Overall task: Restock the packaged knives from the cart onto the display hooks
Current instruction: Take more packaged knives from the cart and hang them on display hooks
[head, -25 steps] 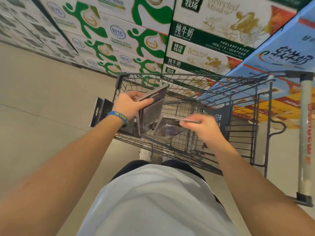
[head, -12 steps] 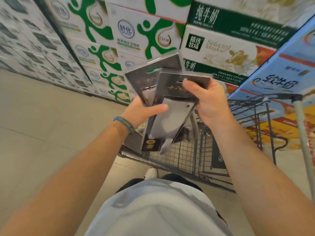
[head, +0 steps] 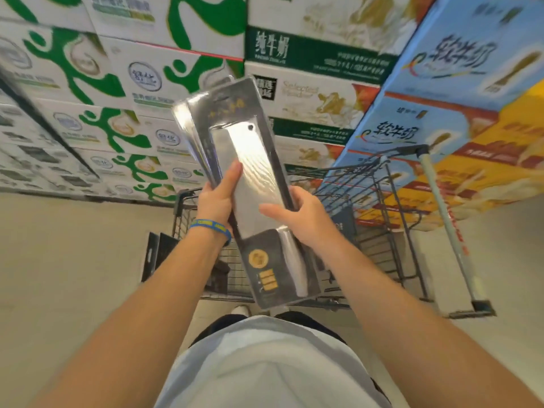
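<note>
Filling the upper left of the frame, stacked white cardboard cartons printed with green figures point(head: 88, 69) are seen above a pale beige floor point(head: 73, 260). At lower left of centre, dark flat packs with hang holes point(head: 156, 254) are stood at the left end of a black wire shopping cart point(head: 409, 148); their contents cannot be made out.

Just right of these, the left hand point(head: 215, 201), ringed at the wrist by a blue band with yellow marks point(head: 210, 226), is wrapped around the left edge of a fanned stack of packaged knives point(head: 250, 172). Its thumb is laid up the front, while its other fingers are hidden behind.

The stack is made up of dark card packs under clear plastic. On the front pack a broad steel cleaver blade, a pale handle pointing down and a round gold seal are shown. The stack is held upright with a slight tilt at the centre of the frame, above the cart.

The right hand point(head: 303, 219) is closed on the right edge of the stack, with its thumb across the blade. At the far right, the cart's pale grey handle bar point(head: 444, 219) is seen below stacked light blue cartons point(head: 441, 69).
</note>
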Motion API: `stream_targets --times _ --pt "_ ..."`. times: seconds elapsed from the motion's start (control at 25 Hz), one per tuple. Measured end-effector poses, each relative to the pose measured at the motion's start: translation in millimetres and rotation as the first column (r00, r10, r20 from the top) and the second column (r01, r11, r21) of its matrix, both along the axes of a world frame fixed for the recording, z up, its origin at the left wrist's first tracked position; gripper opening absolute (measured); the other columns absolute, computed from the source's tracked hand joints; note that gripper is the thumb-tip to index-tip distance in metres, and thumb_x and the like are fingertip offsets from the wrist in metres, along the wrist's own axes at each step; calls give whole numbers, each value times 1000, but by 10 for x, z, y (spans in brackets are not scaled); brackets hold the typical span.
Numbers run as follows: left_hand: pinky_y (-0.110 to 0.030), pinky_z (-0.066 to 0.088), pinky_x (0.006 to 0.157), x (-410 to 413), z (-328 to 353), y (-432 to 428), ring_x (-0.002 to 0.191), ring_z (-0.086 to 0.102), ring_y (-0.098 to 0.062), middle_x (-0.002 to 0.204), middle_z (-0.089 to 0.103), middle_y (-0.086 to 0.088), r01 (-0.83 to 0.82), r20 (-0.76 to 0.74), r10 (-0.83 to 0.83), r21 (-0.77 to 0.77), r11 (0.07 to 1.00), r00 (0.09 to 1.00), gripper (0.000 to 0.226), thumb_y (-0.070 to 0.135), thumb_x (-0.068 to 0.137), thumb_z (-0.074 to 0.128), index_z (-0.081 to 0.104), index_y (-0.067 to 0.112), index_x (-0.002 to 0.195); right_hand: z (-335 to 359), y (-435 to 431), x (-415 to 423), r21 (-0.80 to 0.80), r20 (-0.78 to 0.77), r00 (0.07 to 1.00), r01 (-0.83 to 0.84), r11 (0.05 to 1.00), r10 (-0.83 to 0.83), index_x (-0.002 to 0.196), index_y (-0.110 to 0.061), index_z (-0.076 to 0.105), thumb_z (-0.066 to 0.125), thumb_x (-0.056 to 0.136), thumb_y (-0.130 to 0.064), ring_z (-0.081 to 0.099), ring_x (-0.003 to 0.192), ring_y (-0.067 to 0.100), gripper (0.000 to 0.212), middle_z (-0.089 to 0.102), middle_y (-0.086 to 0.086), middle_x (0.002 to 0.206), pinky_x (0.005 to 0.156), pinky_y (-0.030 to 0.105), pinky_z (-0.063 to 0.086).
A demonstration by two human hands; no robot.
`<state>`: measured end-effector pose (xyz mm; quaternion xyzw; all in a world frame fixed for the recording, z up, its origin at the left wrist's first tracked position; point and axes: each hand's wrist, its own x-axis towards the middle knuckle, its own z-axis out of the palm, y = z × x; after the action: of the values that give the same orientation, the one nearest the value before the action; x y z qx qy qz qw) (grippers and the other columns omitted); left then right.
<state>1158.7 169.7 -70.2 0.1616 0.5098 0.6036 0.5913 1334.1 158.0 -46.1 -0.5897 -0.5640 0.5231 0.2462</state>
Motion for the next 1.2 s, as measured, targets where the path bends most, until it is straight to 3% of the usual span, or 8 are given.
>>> stream_targets --times 0.16,0.36,0.52,0.64,0.8,0.88,1.04,1.2 --pt "-36 59 73 192 -111 30 97 73 -24 105 76 -6 329 190 -322 -9 944 928 45 55 71 81 80 19 99 -83 -207 361 -12 -206 965 163 986 -162 123 -31 65 77 90 -31 72 107 9 35 76 -9 117 93 31 58" --pt "-53 57 85 878 -212 -210 106 69 -35 118 70 -15 626 319 -566 -124 770 760 39 40 94 62 69 15 122 -95 -537 956 -94 -311 820 476 874 -480 112 -38 72 76 91 -30 74 107 17 23 77 -5 116 98 42 58" --pt "-47 60 69 1503 -146 -176 83 74 -29 96 75 -10 537 162 -516 -137 832 841 24 28 94 64 59 16 114 -51 -997 1578 -135 -376 615 704 697 -694 119 -26 72 82 80 -32 72 112 27 40 77 3 118 100 45 55" --pt "-46 60 82 1909 -16 -114 97 72 -26 108 73 -8 522 -52 -531 -124 844 846 56 41 73 79 62 15 119 36 -1482 2267 -167 -350 517 786 595 -781 122 -13 70 81 83 -19 72 109 31 41 77 10 116 100 48 55" --pt "-28 59 72 2682 215 -359 82 73 -8 87 77 12 703 -473 -615 13 711 631 54 65 59 79 74 24 93 83 -2287 3055 -133 -321 366 896 424 -874 114 -7 72 77 83 -8 73 95 30 32 79 9 102 87 43 59" --pt "-35 54 65 3160 305 -560 68 66 -7 76 72 12 782 -627 -600 22 623 496 60 77 58 75 68 22 79 106 -2715 3413 -149 -349 220 946 286 -911 116 -3 72 74 88 -7 74 91 27 27 79 9 99 83 41 60" --pt "-50 54 68 4405 480 -1182 69 55 -13 76 62 -4 894 -744 -577 63 443 338 79 85 57 70 67 10 83 257 -3710 4219 -87 -330 -53 996 -26 -943 97 -19 77 91 64 -50 78 86 15 47 81 -3 92 69 29 61" --pt "-44 52 66 5459 585 -1868 71 55 -14 78 59 -3 964 -738 -634 90 250 233 76 82 55 74 66 12 84 293 -4598 4820 2 -288 -297 951 -311 -910 102 -25 74 78 53 -81 76 91 10 75 79 -13 95 86 34 61"
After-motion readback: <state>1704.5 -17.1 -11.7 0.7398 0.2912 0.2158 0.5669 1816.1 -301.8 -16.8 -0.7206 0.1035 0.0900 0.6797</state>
